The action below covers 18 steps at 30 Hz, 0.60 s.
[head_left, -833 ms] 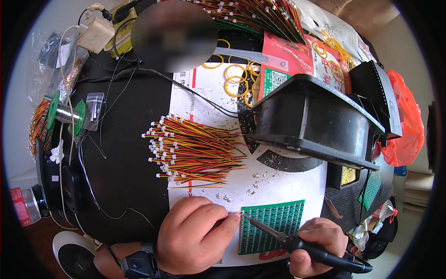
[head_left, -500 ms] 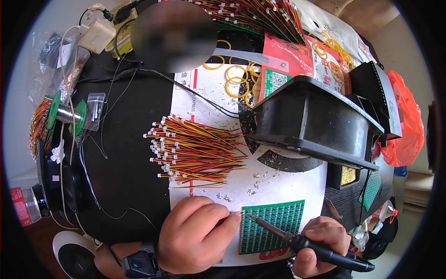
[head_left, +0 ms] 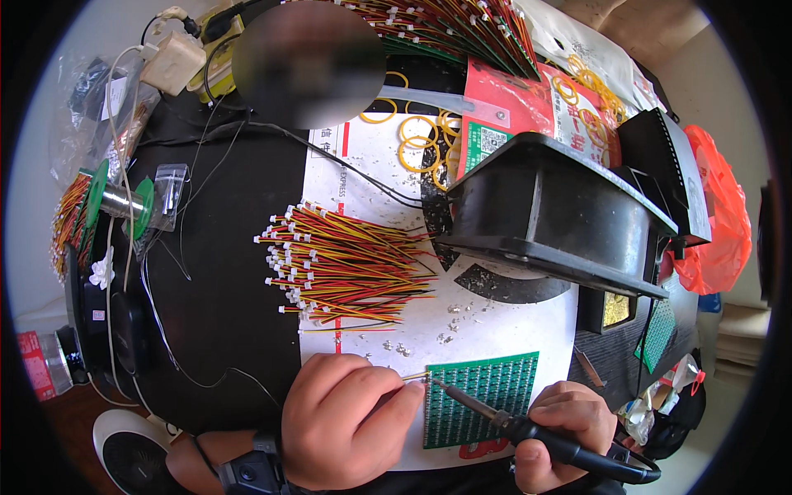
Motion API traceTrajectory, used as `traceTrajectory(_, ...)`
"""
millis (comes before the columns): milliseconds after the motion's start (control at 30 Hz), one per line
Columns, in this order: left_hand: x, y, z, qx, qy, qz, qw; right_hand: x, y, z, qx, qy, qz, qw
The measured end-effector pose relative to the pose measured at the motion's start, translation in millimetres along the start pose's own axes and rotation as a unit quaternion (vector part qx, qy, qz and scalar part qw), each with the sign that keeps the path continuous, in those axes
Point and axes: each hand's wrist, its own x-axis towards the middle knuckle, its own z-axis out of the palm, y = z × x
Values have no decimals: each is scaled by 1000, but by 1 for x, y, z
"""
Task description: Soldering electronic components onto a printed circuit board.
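My right hand [head_left: 573, 429] is closed around a black-handled soldering iron [head_left: 518, 426], its thin tip at the upper left edge of a green circuit board [head_left: 499, 392] dense with small parts. To the left of the board my left hand [head_left: 346, 425] is closed, pinching a thin wire lead [head_left: 415, 376] whose end meets that same edge by the tip. The rest of the lead is hidden by my fingers. Beyond my hands lies a pile of red, yellow and black wires [head_left: 355, 268] with white connectors on their left ends.
A black fan-like housing [head_left: 561, 219] stands right of the wire pile, near a tip-cleaner holder [head_left: 617, 309]. Solder wire sits on a green spool [head_left: 124, 202] at left. Yellow rubber bands [head_left: 421, 144] and more wire bundles [head_left: 462, 33] lie at the back. Solder scraps dot the white sheet.
My left hand has shifted slightly down, and more of the lead shows at the board's edge. The iron has moved a little to the left, its tip nearer that edge.
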Motion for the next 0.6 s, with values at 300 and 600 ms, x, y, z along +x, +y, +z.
traceTrajectory(300, 1, 0, 0, -4, -12, -6, 1000, 2, -1, 3, -20, 6, -1, 1000)
traceTrajectory(600, 2, -1, 1, -9, -7, -13, 1000, 2, 0, 4, -20, 8, -3, 1000)
